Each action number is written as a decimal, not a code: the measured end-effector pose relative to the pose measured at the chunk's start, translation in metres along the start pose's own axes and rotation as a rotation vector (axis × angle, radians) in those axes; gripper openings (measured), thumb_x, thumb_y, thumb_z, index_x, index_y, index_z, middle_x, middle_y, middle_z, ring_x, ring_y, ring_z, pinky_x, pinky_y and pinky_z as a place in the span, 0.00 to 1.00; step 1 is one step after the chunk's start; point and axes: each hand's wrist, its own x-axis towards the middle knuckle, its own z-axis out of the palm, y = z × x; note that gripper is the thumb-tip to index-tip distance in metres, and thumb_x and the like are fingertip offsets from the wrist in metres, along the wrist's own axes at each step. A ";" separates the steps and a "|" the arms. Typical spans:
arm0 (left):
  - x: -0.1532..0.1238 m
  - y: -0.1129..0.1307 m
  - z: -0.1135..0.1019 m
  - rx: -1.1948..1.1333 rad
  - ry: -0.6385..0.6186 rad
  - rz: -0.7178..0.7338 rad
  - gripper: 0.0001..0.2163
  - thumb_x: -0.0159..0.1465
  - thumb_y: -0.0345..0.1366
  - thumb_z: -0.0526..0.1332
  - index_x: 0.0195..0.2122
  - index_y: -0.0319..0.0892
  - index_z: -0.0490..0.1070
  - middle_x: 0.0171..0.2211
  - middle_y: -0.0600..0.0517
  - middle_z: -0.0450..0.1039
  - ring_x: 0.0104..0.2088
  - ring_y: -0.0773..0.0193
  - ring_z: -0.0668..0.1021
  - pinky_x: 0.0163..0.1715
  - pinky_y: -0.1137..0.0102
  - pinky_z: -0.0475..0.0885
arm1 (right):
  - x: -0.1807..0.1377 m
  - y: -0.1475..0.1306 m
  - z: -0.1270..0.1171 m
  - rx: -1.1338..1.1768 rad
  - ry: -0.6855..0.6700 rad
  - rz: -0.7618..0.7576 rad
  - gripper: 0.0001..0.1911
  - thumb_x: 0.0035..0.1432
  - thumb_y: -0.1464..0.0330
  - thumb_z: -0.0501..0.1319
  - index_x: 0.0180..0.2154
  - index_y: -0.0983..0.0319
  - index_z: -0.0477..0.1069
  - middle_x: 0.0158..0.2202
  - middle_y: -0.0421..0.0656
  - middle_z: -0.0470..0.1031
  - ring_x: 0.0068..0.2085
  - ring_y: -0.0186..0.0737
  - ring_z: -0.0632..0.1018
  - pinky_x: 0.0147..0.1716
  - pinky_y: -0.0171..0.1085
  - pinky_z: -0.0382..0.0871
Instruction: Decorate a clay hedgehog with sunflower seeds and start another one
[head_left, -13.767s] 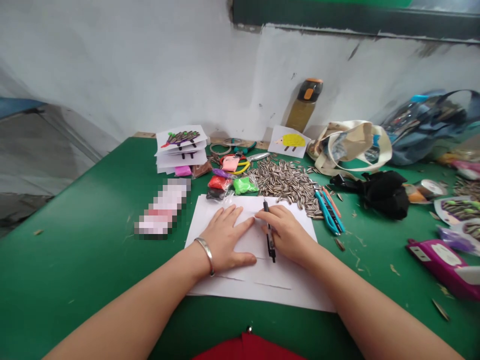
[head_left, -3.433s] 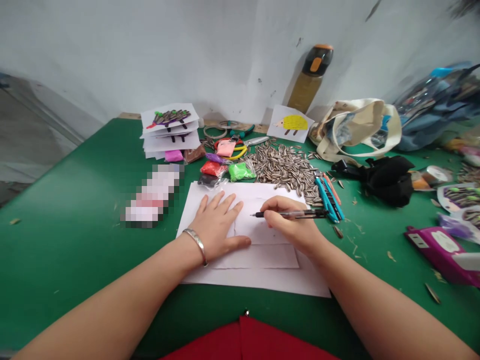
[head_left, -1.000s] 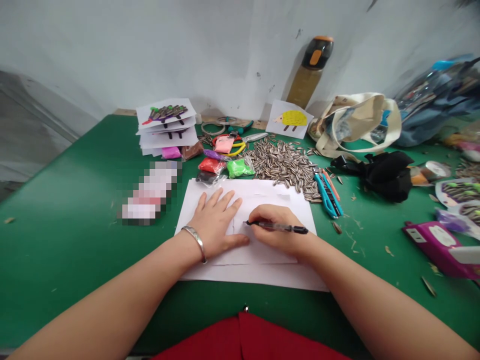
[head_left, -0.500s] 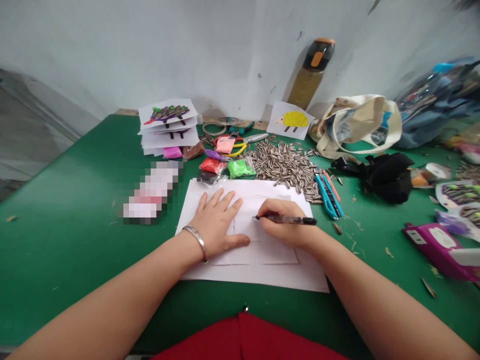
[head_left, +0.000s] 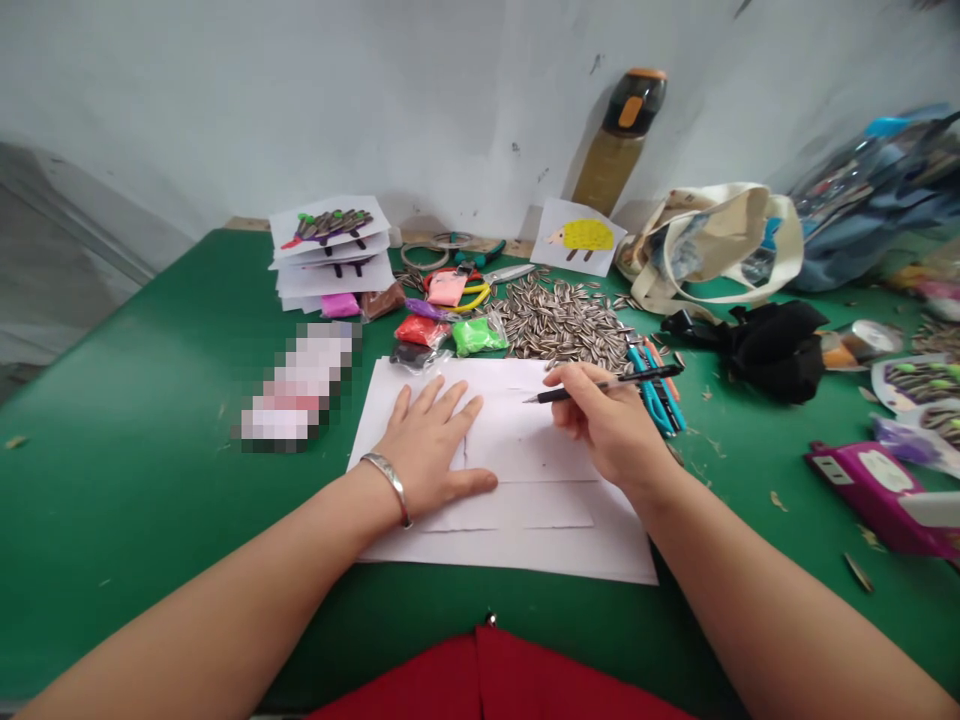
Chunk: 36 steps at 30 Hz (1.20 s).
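My left hand point(head_left: 433, 445) lies flat with fingers spread on the white paper point(head_left: 517, 505), a silver bangle round its wrist. Between the thumb and fingers of my right hand point(head_left: 604, 420) is a black pen point(head_left: 559, 393), its tip pointing left above the sheets. Smaller sheets rest on a larger stack of paper, and a short dark line shows near my left fingers. Just past the paper are packets of red clay point(head_left: 421, 330) and green clay point(head_left: 480, 335), and a heap of sunflower seeds point(head_left: 562, 318).
A blue utility knife point(head_left: 656, 395) lies right of the paper. Behind are scissors point(head_left: 511, 273), a yellow hedgehog picture point(head_left: 577, 237), a water bottle point(head_left: 619, 140), and stacked seed-decorated cards point(head_left: 330, 235). A cloth bag point(head_left: 780, 245), a black bundle point(head_left: 787, 350) and a magenta case point(head_left: 874, 490) sit rightward.
My right hand has lifted the pen from the sheet and moved right and slightly away, uncovering small marks on the paper. My left hand stays in place.
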 end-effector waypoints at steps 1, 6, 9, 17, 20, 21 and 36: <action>0.000 0.000 0.000 0.005 -0.004 -0.002 0.41 0.56 0.59 0.61 0.66 0.41 0.56 0.68 0.40 0.50 0.68 0.37 0.48 0.62 0.38 0.43 | 0.001 0.001 0.000 0.049 0.009 0.032 0.15 0.58 0.56 0.61 0.31 0.61 0.73 0.17 0.37 0.68 0.19 0.30 0.65 0.18 0.31 0.55; 0.000 0.001 -0.002 0.022 -0.023 -0.005 0.41 0.57 0.60 0.59 0.66 0.42 0.55 0.68 0.41 0.49 0.68 0.37 0.48 0.62 0.38 0.43 | 0.001 0.003 0.000 0.301 -0.095 0.141 0.08 0.54 0.63 0.66 0.29 0.61 0.73 0.18 0.36 0.68 0.20 0.28 0.65 0.20 0.29 0.55; -0.001 0.000 -0.002 0.013 -0.020 0.000 0.40 0.59 0.62 0.55 0.66 0.42 0.56 0.68 0.41 0.50 0.68 0.37 0.49 0.61 0.38 0.43 | -0.001 0.005 0.004 0.369 -0.166 0.159 0.05 0.53 0.68 0.67 0.29 0.61 0.73 0.20 0.36 0.69 0.22 0.28 0.67 0.22 0.30 0.57; 0.000 0.002 -0.002 -0.030 0.051 -0.020 0.33 0.63 0.56 0.56 0.65 0.43 0.58 0.66 0.41 0.55 0.67 0.38 0.53 0.61 0.37 0.47 | -0.006 0.005 0.010 0.347 -0.232 0.166 0.04 0.53 0.69 0.66 0.30 0.61 0.73 0.20 0.36 0.69 0.23 0.29 0.67 0.24 0.31 0.57; 0.000 0.002 -0.003 -0.055 0.079 -0.031 0.31 0.63 0.50 0.59 0.65 0.45 0.58 0.65 0.41 0.58 0.66 0.37 0.55 0.60 0.36 0.49 | -0.006 0.004 0.010 0.315 -0.239 0.165 0.04 0.53 0.69 0.66 0.30 0.61 0.73 0.20 0.36 0.69 0.23 0.30 0.67 0.24 0.31 0.57; -0.001 0.002 -0.004 -0.064 0.094 -0.029 0.30 0.63 0.49 0.59 0.65 0.45 0.58 0.64 0.42 0.59 0.66 0.37 0.56 0.60 0.36 0.49 | -0.006 0.004 0.011 0.301 -0.244 0.162 0.04 0.53 0.68 0.66 0.30 0.61 0.73 0.20 0.36 0.69 0.23 0.30 0.67 0.24 0.31 0.57; -0.008 0.007 -0.006 -0.284 0.456 0.187 0.10 0.65 0.32 0.57 0.33 0.46 0.78 0.50 0.50 0.75 0.65 0.45 0.59 0.61 0.42 0.53 | -0.013 0.004 0.019 -0.013 -0.329 0.065 0.03 0.54 0.67 0.63 0.30 0.61 0.72 0.23 0.37 0.71 0.24 0.31 0.69 0.22 0.31 0.58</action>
